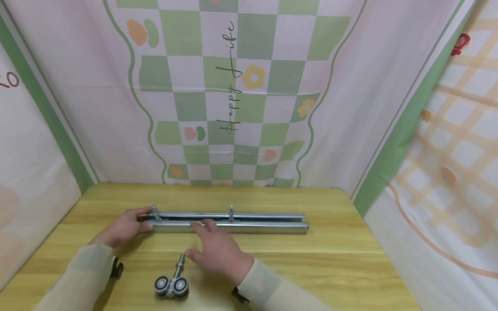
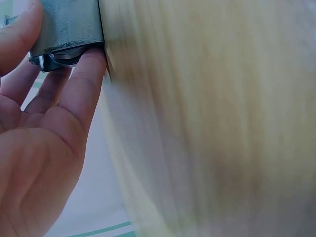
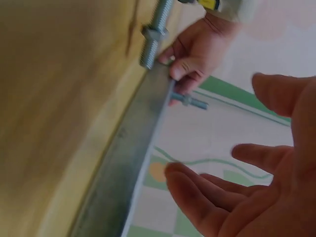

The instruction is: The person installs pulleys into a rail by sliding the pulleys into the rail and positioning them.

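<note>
A metal channel track (image 1: 268, 227) lies across the table, slot upward. My left hand (image 1: 123, 227) holds its left end; the thumb lies against the track's side (image 2: 69, 22), and a fingertip touches the end opening, where part of a roller shows. Two threaded bolts stand up from the slot, a left bolt (image 1: 154, 211) by that hand and a middle bolt (image 1: 231, 212). My right hand (image 1: 221, 250) hovers by the track's front side, fingers spread and holding nothing in the right wrist view. Below it, a loose roller trolley (image 1: 171, 286) rests on its wheels, its bolt tilted up near my thumb.
The wooden table (image 1: 330, 268) carries the track towards its back half. A patterned cloth (image 1: 253, 108) hangs behind the table's back edge, and more cloth (image 1: 439, 207) hangs along the right side.
</note>
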A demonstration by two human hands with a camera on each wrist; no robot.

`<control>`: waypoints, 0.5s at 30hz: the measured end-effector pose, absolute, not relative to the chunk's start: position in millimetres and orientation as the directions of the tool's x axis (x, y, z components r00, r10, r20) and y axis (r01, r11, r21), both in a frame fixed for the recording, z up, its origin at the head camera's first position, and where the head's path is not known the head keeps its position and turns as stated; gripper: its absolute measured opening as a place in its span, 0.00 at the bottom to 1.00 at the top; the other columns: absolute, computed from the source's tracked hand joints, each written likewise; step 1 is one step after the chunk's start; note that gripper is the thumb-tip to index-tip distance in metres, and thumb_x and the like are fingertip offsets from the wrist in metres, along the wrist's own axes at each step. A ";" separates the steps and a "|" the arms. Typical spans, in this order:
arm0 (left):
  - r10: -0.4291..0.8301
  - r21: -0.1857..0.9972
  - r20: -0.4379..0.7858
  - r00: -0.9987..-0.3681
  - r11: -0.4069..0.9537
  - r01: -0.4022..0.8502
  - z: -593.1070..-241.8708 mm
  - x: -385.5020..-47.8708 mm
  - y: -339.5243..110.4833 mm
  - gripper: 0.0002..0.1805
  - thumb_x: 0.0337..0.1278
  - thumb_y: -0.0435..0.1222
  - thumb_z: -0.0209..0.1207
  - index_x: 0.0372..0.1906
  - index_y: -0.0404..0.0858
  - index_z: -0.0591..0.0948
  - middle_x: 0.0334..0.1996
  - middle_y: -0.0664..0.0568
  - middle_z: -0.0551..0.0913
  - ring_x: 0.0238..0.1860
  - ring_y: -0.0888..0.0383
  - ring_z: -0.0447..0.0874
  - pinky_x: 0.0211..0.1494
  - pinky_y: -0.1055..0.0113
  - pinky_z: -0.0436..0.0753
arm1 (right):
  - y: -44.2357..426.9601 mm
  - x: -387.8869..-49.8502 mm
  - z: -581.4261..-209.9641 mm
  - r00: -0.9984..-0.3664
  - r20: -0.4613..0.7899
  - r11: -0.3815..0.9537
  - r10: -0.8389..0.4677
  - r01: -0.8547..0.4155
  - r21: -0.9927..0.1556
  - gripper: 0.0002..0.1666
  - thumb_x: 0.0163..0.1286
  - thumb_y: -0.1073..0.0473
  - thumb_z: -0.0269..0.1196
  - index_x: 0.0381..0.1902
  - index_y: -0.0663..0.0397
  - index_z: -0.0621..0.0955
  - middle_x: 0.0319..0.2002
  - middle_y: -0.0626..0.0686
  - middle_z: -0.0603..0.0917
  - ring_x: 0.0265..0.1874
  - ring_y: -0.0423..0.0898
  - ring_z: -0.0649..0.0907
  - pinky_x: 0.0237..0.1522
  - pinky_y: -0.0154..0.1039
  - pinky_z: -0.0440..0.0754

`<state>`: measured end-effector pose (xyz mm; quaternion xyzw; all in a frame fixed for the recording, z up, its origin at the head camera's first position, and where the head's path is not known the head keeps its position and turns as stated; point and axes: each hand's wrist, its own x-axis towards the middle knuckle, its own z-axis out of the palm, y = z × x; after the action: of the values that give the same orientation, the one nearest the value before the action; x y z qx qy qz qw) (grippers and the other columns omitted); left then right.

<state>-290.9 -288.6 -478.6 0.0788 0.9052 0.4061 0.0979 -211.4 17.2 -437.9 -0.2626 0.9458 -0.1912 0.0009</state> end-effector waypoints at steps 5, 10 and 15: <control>0.222 0.745 -0.105 -0.969 0.663 0.071 -479.1 -291.3 -288.9 0.40 0.60 0.41 0.65 0.73 0.31 0.63 0.68 0.28 0.65 0.68 0.28 0.59 0.68 0.32 0.56 | 11.6 -206.6 -453.1 -0.817 0.043 0.784 -0.575 -0.565 -0.256 0.39 0.69 0.36 0.61 0.72 0.48 0.70 0.63 0.59 0.75 0.45 0.47 0.84 0.42 0.38 0.84; 0.226 0.742 -0.094 -0.970 0.665 0.083 -479.2 -290.6 -288.1 0.40 0.60 0.41 0.66 0.73 0.30 0.64 0.68 0.28 0.66 0.67 0.28 0.60 0.68 0.33 0.57 | 7.4 -201.9 -459.6 -0.763 0.004 0.751 -0.646 -0.637 -0.173 0.34 0.70 0.38 0.60 0.66 0.51 0.75 0.56 0.53 0.80 0.50 0.43 0.81 0.42 0.34 0.83; 0.229 0.741 -0.088 -0.970 0.666 0.090 -477.3 -289.0 -287.5 0.40 0.60 0.40 0.65 0.73 0.29 0.64 0.67 0.27 0.66 0.67 0.28 0.61 0.67 0.33 0.58 | 3.5 -199.3 -460.1 -0.749 -0.021 0.740 -0.663 -0.651 -0.168 0.25 0.73 0.41 0.58 0.59 0.49 0.80 0.53 0.49 0.81 0.51 0.40 0.79 0.44 0.33 0.82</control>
<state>-289.0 -287.5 -477.3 0.0876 0.9084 0.3994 0.0870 -199.3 3.5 -460.1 -0.3524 0.9320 -0.0751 0.0397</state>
